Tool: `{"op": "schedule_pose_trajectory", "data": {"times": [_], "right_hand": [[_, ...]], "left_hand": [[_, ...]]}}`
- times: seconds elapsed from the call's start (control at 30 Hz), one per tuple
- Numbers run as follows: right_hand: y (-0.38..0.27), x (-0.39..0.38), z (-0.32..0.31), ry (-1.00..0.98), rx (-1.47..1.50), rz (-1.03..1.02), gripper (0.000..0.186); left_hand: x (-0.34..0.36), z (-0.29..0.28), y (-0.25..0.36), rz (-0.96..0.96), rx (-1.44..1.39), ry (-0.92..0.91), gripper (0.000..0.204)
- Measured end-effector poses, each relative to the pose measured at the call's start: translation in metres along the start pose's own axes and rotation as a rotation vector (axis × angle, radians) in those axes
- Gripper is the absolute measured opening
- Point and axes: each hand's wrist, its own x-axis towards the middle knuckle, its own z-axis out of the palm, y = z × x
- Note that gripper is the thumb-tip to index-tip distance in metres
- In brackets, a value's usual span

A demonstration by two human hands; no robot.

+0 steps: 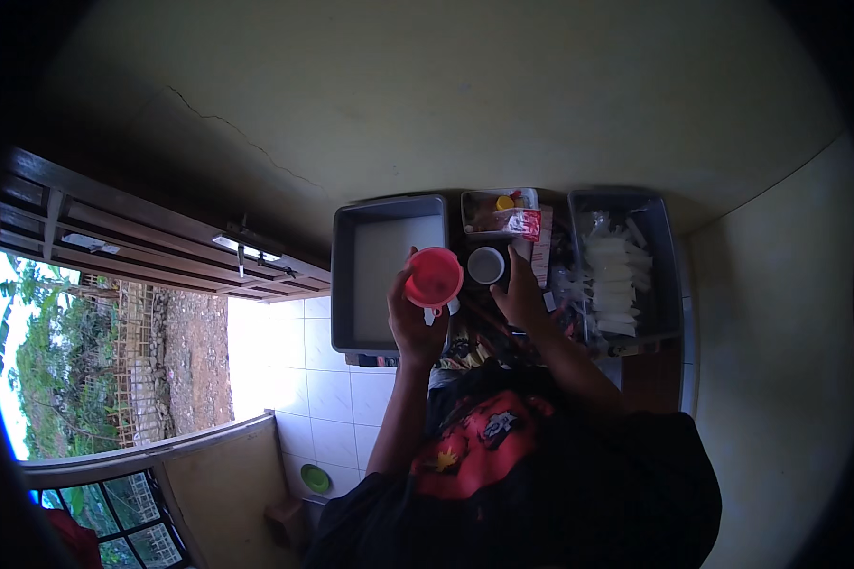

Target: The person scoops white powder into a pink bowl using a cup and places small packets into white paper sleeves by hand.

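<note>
My left hand (410, 318) grips a pinkish-red round vessel (435, 275), funnel-like or bowl-like, with a small tab at its lower rim. Its wide mouth faces up, and the hand is over the right side of a grey tub (342, 284). Just to the right, my right hand (519, 302) is curled at the side of a small white cup (487, 266), seen from above with its mouth up. The fingers on the cup's far side are partly hidden. Inside the tub lies a smooth, whitish surface (375, 303); whether it is liquid I cannot tell.
At right, a second grey tub (674, 284) holds several slim white packets (614, 280). Behind my hands stands a small white tray (467, 202) with a yellow-capped item (505, 202) and a red-and-white packet (525, 224). A wooden door (152, 228) is at left; a green bowl (315, 479) sits on the tiles.
</note>
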Motion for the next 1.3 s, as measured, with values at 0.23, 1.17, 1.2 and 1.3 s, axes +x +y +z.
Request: {"op": "schedule_pose_trajectory", "data": {"times": [0.23, 1.17, 1.2, 1.3], "right_hand": [[-0.145, -0.006, -0.133, -0.130, 0.480, -0.249, 0.075], [-0.059, 0.041, -0.024, 0.194, -0.056, -0.238, 0.075], [-0.048, 0.039, -0.011, 0.194, -0.048, -0.243, 0.075], [-0.014, 0.034, 0.018, 0.084, -0.152, -0.137, 0.082]], "left_hand": [[-0.005, 0.005, -0.002, -0.004, -0.051, -0.010, 0.095], [0.003, -0.007, 0.002, -0.282, 0.217, 0.056, 0.045], [0.002, -0.008, 0.001, -0.278, 0.225, 0.059, 0.045], [0.001, -0.012, -0.001, -0.277, 0.182, 0.067, 0.039]]}}
